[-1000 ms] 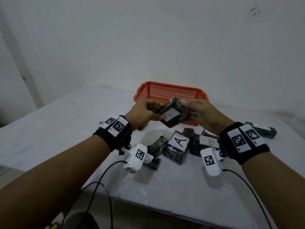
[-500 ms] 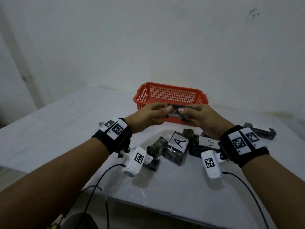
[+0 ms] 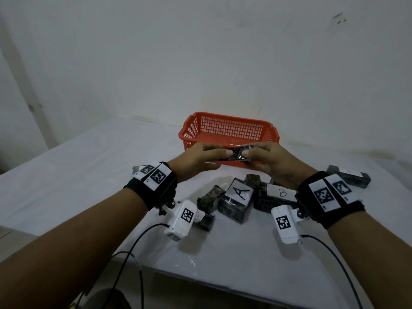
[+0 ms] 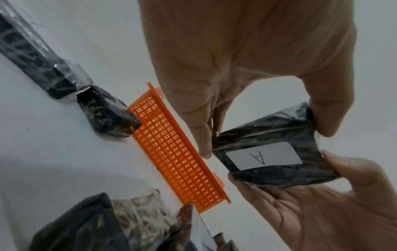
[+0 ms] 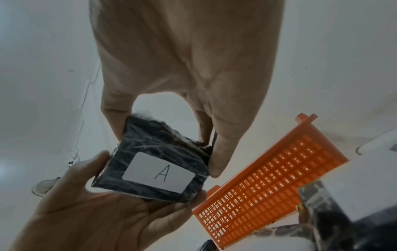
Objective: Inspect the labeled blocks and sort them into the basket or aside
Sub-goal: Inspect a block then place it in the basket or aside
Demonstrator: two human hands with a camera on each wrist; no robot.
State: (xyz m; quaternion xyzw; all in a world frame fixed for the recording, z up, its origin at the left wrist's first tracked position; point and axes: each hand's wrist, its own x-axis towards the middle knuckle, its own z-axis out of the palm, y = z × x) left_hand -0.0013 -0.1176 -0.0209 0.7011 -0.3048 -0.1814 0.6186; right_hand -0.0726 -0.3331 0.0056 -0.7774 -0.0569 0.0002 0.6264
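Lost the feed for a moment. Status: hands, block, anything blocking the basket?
Left hand and right hand both pinch the block labeled A. Block held in front of the orange basket, label facing down. Nothing blocking the basket opening.

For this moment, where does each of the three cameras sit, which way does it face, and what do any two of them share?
Head: worn on the head, looks forward and down over the table at the orange basket; both forearms, left hand and right hand show.
Left wrist: under the left wrist, looks along the palm at the held block, its A label facing the camera; both hands show.
Right wrist: under the right wrist, looks along the palm at that block; both hands show.
Shared: both wrist views show the A label and the basket.
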